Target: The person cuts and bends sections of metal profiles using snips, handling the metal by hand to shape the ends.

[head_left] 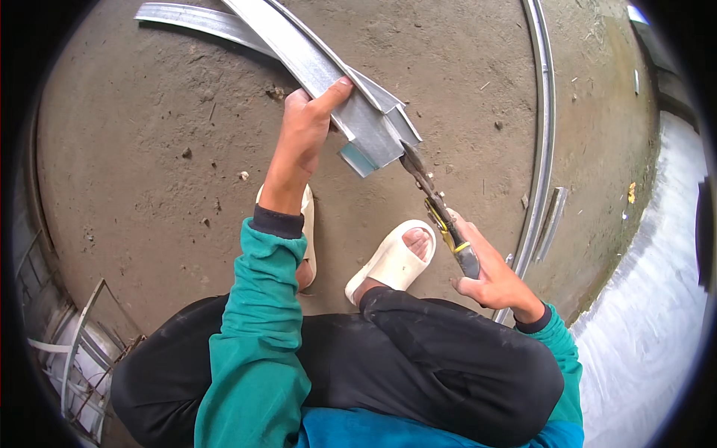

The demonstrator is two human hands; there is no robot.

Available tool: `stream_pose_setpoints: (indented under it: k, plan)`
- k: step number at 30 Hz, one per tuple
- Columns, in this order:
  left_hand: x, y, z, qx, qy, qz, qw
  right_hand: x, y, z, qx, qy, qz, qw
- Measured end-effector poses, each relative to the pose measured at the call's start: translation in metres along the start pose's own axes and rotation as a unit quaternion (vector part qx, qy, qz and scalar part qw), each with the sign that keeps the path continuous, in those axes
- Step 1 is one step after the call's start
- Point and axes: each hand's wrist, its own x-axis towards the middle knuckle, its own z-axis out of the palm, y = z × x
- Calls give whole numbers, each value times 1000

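Note:
My left hand grips a silver metal channel held up diagonally, thumb along its side. Its lower end has cut flanges and a bent tab. Another metal strip extends beyond it to the upper left. My right hand is closed around the grey and yellow handles of metal snips, whose dark jaws touch the channel's lower right end. Whether the jaws are closed on the metal I cannot tell.
I squat on a rough concrete floor between my cream slides. A long channel and a short piece lie at the right. Metal scraps sit at lower left, a whitish strip of ground at far right.

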Motion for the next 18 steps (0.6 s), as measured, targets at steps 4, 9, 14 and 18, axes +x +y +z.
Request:
stream_pose_setpoints:
  k: [4,9,14,18]
  plan:
    - [1,-1,0,-9,3,1,1000,-2,-1,1,1,3,26,1000]
    - [-1,1,6,-23,33,17,999,-7,1,2,-6,6,3,1000]
    - [0,-1,4,-22,33,13,999,-1,1,3,-4,10,-7,1000]
    - [0,0,4,-20,27,17,999,3,0,3,-8,18,-11,1000]
